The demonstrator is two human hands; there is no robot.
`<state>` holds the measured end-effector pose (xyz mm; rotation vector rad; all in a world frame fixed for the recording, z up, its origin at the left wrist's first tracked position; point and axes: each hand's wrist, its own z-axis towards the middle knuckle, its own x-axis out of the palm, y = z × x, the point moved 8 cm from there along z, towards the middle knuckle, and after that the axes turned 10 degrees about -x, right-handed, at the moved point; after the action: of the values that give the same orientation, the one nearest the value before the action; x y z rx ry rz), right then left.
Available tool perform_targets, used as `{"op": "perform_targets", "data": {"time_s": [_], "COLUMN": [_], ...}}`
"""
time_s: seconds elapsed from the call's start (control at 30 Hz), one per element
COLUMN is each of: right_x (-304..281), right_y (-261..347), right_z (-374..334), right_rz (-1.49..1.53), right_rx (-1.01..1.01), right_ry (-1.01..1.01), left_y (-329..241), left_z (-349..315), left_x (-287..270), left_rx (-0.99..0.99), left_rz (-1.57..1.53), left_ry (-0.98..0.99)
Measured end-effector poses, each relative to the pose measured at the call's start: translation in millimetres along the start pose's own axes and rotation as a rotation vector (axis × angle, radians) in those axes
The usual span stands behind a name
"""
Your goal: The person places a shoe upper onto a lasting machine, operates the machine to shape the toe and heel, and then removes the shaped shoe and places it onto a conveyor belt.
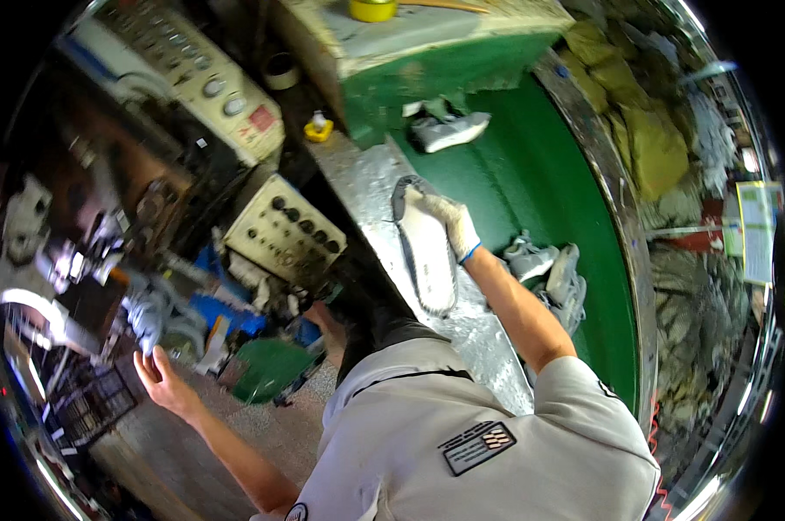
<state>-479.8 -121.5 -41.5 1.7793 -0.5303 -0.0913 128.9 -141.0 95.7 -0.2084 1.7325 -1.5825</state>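
My right hand (453, 227), in a white knitted glove with a blue cuff, grips a shoe (429, 260) by its side near the far end. That shoe lies bottom up, showing a pale underside with a dark grey rim, over a worn silvery metal ledge (488, 347). Out to the left, my bare left hand (168, 389) is raised with fingers stretched and apart, holding nothing that I can see. Its fingertips are near a grey, shiny shape (145, 319), too blurred to name.
The green conveyor belt (574, 174) carries a grey shoe (449, 130) at the far end and more grey shoes (564, 282) beside my right forearm. Control panels (286, 230) with knobs stand left of the ledge. A yellow bottle (318, 128) sits near them. Sacks (653, 148) are piled right.
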Motion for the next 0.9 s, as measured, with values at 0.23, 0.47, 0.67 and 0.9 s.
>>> {"op": "perform_targets", "data": {"time_s": [0.23,0.47,0.67,0.9], "right_x": [-253.5,-282.0,-243.2,-158.6], "right_y": [0.2,-123.6,-171.7,-142.2], "right_z": [83.7,257.1,297.5,210.6], "right_rz": [-1.267,-0.647,-0.366,0.564], "right_rx": [0.403,0.296,0.360,0.070], "right_ry": [-0.137,-0.374,-0.926,-0.160], "left_y": [-13.3,14.6,14.8,95.4], "left_z": [1.0,22.0,24.0,20.7], "left_x": [60.3,42.8,48.0,-39.1], "left_rx": [0.133,0.041,-0.010,-0.130], "left_rz": [0.235,0.303,0.259,0.427], "left_ry": [0.060,0.010,0.014,0.365]}}
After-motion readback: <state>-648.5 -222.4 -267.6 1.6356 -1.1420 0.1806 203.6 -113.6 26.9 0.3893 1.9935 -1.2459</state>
